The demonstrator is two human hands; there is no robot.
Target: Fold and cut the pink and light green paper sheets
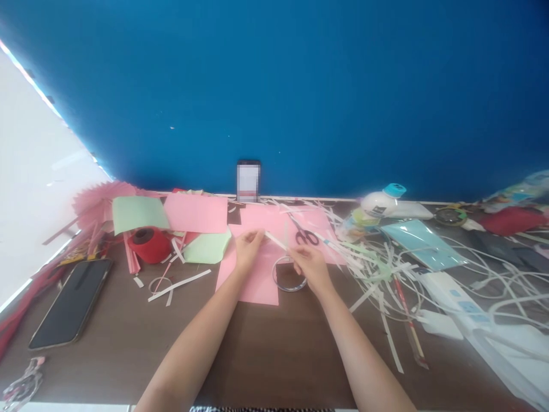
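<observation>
Both my hands hold one narrow white paper strip (275,241) above a pink paper sheet (257,280). My left hand (247,248) pinches the strip's far left end, fingers closed. My right hand (309,265) grips the strip's near right end, fingers curled. A clear tape ring (286,277) lies on the table just below my right hand. Black-handled scissors (303,233) rest on pink paper just beyond my right hand.
A dark phone (71,303) lies at the left; another phone (248,181) leans on the blue wall. A red ribbon roll (148,243), green and pink sheets, a glue bottle (380,203) and a heap of white paper strips (386,269) crowd the brown table (266,355).
</observation>
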